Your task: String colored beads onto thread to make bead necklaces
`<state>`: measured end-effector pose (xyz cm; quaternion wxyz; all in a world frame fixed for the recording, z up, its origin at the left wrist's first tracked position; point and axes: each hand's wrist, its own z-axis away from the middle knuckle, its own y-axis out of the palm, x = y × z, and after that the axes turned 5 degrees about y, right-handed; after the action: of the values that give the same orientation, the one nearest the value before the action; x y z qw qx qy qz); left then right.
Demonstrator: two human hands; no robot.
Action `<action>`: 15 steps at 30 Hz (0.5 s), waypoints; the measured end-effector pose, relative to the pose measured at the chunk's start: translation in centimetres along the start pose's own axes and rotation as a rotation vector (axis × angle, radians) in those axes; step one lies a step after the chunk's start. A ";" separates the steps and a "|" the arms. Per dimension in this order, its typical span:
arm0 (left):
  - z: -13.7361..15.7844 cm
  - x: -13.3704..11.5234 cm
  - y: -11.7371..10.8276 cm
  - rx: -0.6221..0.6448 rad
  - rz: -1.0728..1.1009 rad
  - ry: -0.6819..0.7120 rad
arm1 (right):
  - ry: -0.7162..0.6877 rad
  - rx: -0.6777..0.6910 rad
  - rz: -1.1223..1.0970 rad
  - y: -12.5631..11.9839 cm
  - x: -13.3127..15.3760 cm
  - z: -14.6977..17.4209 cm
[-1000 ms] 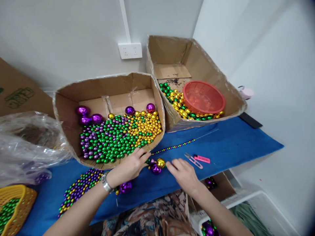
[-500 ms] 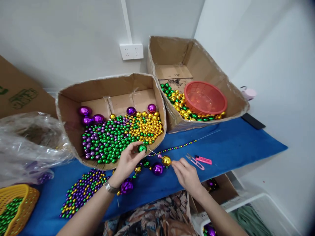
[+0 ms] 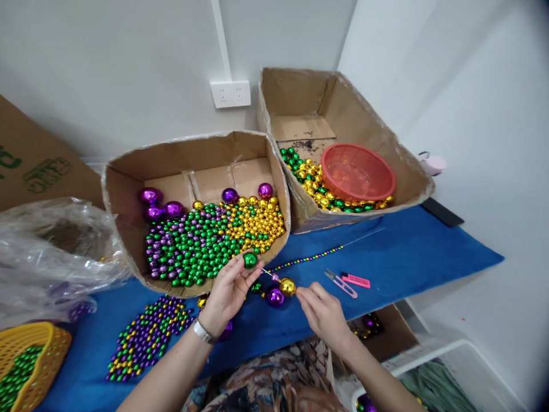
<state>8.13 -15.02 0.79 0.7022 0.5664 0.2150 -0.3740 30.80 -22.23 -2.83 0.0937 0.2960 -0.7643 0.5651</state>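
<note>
My left hand (image 3: 229, 286) pinches a large shiny green bead (image 3: 250, 260) above the front rim of the near cardboard box. A thin white needle-like piece (image 3: 266, 271) sticks out beside that bead, leading to a small pink bead (image 3: 275, 277). Next to it is a large gold bead (image 3: 287, 286), in line with the pink one. My right hand (image 3: 321, 312) has its fingertips closed at the gold bead's right side, on the bead string; the thread itself is hard to see. A big purple bead (image 3: 275, 297) and a smaller green bead (image 3: 256, 287) lie just below.
The near cardboard box (image 3: 167, 154) holds many loose beads. Behind it, another box (image 3: 369, 114) holds beads and a red basket (image 3: 358, 171). Pink snips (image 3: 342, 283), a pink cutter (image 3: 355, 280), a thin bead strand (image 3: 309, 260) and a bead pile (image 3: 148, 337) lie on blue cloth.
My left hand has turned, its palm and fingers now showing more, still holding the green bead. The gold bead and my right hand have shifted slightly down and left.
</note>
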 end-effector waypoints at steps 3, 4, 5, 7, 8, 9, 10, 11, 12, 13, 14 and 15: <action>0.2 0.1 0.2 0.010 -0.009 -0.002 | 0.006 0.006 0.010 0.2 0.0 0.1; 0.3 0.2 0.3 0.014 -0.022 0.004 | 0.006 0.002 0.018 0.3 0.0 0.1; 0.4 0.3 0.5 0.020 -0.041 0.014 | 0.004 -0.004 0.025 0.4 0.1 0.0; 0.7 0.5 0.7 0.040 -0.090 0.039 | -0.004 -0.023 0.033 0.5 0.2 -0.1; 0.9 0.7 0.8 0.053 -0.114 0.049 | -0.007 -0.031 0.033 0.6 0.3 -0.2; 1.1 0.8 0.9 0.066 -0.133 0.056 | -0.008 -0.038 0.029 0.6 0.4 -0.3; 1.3 0.9 1.0 0.076 -0.147 0.058 | -0.008 -0.043 0.021 0.6 0.5 -0.4; 1.4 1.0 1.1 0.083 -0.157 0.057 | -0.006 -0.044 0.009 0.7 0.6 -0.4; 1.5 1.1 1.1 0.087 -0.163 0.056 | -0.002 -0.045 -0.003 0.7 0.6 -0.5; 1.5 1.2 1.1 0.087 -0.168 0.055 | 0.002 -0.047 -0.018 0.7 0.6 -0.5; 1.5 1.2 1.1 0.088 -0.171 0.056 | 0.005 -0.048 -0.034 0.8 0.6 -0.5; 1.6 1.3 1.1 0.088 -0.174 0.058 | 0.006 -0.052 -0.053 0.8 0.6 -0.5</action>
<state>9.59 -16.78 0.98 0.6351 0.5864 0.2669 -0.4260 29.74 -21.83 -3.01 0.1187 0.3120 -0.7704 0.5432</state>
